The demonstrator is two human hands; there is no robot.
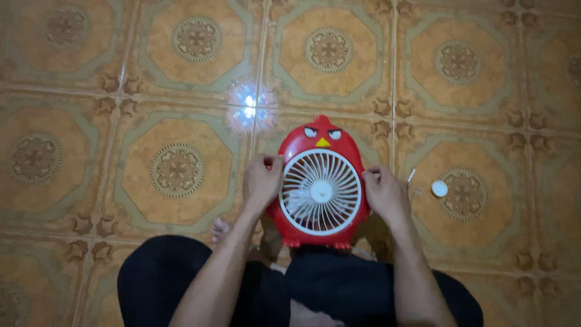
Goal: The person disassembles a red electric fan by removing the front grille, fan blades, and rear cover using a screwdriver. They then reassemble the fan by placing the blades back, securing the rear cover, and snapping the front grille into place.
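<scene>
A red plastic bird-shaped fan with a round white grille (321,191) lies face-up on the patterned orange tile floor (181,60), between the knees. The left hand (261,181) and right hand (385,192) flank it — fingertips curled, pinching the grille's rim. Just right lie a small white round cap (439,188) and a thin white stick (411,175).

No packages, labels, signs or screens in view; nothing printed visible on anything lying on floor either.
</scene>
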